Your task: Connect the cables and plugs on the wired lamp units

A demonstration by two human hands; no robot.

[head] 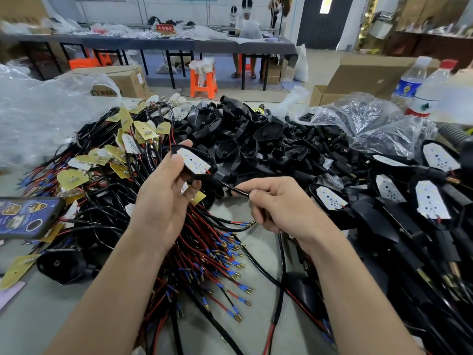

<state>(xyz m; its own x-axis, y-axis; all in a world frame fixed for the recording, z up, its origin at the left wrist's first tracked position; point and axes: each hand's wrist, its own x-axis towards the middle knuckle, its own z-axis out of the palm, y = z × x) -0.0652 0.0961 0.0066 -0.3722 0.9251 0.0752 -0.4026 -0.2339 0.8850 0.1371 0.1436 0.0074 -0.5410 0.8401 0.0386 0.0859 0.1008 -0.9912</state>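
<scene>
My left hand (pixel 163 201) grips a black lamp housing (pixel 195 162) with a white LED board seated in it, held above the wire pile. A black cable (pixel 234 188) leaves the housing's stem toward the right. My right hand (pixel 279 203) pinches that cable between thumb and forefinger, and the cable hangs on below the hand to red and black ends. Under both hands lies a heap of red and black wires with blue-sleeved brass terminals (pixel 222 265).
Loose LED boards on wires (pixel 128 139) pile at the left, empty black housings (pixel 245 134) at the centre, assembled lamp units (pixel 422 198) at the right. A phone (pixel 28 216) lies at the left edge. Two water bottles (pixel 419 90) stand far right, plastic bags around.
</scene>
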